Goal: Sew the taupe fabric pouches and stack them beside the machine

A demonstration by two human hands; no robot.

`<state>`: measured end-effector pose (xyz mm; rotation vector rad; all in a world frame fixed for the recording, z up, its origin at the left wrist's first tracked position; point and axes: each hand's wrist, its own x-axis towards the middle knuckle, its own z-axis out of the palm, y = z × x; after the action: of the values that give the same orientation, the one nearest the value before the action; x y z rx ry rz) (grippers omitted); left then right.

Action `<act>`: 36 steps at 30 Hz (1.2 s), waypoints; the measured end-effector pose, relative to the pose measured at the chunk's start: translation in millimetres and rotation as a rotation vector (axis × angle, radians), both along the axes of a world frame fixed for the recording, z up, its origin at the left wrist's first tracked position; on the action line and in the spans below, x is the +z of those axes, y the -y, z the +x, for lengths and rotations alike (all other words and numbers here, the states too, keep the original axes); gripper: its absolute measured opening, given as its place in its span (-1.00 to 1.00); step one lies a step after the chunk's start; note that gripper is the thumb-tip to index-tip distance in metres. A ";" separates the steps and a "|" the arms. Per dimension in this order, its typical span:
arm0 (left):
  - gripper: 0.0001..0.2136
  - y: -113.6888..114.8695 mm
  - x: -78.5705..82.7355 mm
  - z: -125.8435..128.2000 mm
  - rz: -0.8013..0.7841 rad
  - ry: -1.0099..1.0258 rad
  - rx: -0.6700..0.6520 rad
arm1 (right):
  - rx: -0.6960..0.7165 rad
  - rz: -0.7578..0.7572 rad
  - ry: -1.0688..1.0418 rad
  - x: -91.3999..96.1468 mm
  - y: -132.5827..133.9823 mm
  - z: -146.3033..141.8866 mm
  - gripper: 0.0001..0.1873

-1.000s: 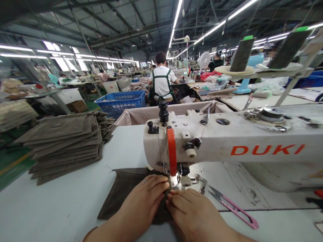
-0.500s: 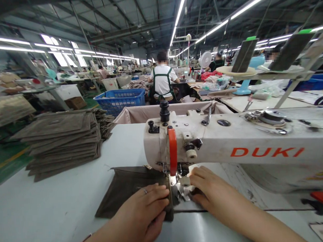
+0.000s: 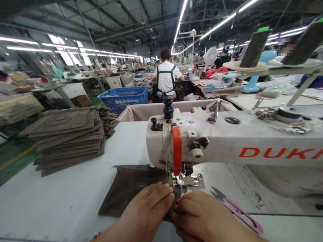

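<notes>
Dark fabric piece (image 3: 122, 194) on tabletop (image 3: 47, 208), under left hand (image 3: 147, 207) and reaching left of it; right edge runs front-to-back toward presser foot (image 3: 178, 180). Left fingers flat, not clamped. Right hand (image 3: 201, 213) curled at edge; can't tell if grip pinches.

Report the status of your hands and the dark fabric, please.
Left hand flat on dark fabric. Right hand curled at its right edge. Fabric partly under sewing machine head. Pink snips beside right hand, off the fabric.
</notes>
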<state>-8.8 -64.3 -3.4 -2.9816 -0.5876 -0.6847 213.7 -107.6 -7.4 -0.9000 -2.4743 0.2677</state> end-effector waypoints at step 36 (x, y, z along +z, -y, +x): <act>-0.79 -17.1 10.5 3.3 -0.171 0.031 -0.037 | -0.140 -0.071 -0.061 14.0 -5.5 4.2 -0.73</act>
<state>-5.5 -47.2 7.1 -3.1520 -0.6252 -0.7197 218.0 -102.2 6.5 -1.0731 -2.3466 0.3307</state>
